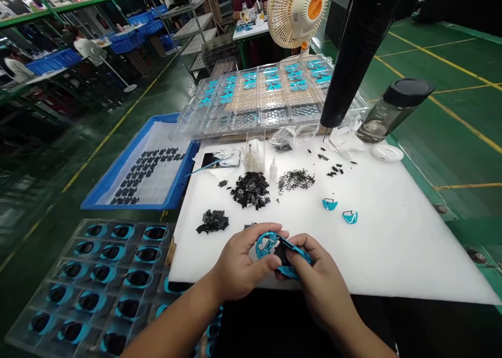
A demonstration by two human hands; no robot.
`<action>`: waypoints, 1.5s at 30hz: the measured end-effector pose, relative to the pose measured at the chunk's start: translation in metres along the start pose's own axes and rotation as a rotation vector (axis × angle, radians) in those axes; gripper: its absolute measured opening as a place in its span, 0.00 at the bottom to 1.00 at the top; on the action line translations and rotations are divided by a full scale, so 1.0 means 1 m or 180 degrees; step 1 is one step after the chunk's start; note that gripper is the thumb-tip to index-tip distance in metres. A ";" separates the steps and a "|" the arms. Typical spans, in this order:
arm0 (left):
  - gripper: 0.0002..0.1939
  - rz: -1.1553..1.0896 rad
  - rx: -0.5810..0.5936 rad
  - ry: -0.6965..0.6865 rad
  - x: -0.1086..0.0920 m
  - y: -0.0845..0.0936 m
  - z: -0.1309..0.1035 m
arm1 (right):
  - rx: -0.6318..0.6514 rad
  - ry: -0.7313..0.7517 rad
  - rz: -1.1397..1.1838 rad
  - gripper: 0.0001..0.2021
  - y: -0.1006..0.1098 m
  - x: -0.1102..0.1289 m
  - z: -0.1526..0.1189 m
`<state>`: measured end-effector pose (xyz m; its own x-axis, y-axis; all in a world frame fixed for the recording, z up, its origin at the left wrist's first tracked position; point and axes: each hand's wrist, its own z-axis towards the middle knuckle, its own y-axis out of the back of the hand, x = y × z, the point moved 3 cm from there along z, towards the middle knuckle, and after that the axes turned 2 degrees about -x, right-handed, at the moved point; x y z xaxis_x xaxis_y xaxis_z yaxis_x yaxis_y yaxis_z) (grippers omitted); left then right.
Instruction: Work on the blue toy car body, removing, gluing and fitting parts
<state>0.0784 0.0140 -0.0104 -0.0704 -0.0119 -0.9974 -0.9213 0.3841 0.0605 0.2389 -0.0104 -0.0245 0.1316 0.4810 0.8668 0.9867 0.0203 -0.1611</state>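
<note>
Close to the table's front edge, both hands grip one blue plastic shell [265, 244] with a black part [281, 251] set inside it. My left hand [243, 264] wraps the shell's left end, thumb across its front. My right hand [316, 270] holds the right end, its thumb pressed at the black part. Beyond the hands lie a pile of black flat pieces [251, 190], a smaller pile of black pieces [213, 221] and scattered tiny black parts [297, 180]. Two small blue curved pieces [350, 217] rest on the right of the white table top [411, 243].
A blue tray [146, 207] with rows of black parts stands left. Below it is a clear tray [74, 258] of blue-and-black pieces. Behind are clear compartment trays [235, 120], a fan [300, 12], a black pole [349, 70], a bottle [394, 109] and a small white bottle [273, 169].
</note>
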 end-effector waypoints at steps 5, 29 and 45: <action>0.29 -0.0029 0.0038 0.0094 0.002 0.002 -0.001 | 0.0149 -0.0214 0.0390 0.11 -0.005 0.000 0.000; 0.30 -0.0548 -0.0171 0.0343 0.010 0.005 -0.002 | 0.0373 -0.0392 0.0964 0.08 -0.009 -0.008 -0.005; 0.18 0.0667 0.0022 -0.0332 -0.005 0.003 -0.006 | -0.0873 0.3033 -0.1497 0.22 0.012 -0.008 -0.013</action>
<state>0.0741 0.0098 -0.0051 -0.2199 0.1641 -0.9616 -0.8880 0.3744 0.2669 0.2513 -0.0249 -0.0274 -0.3603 -0.4008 0.8423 0.9297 -0.2280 0.2892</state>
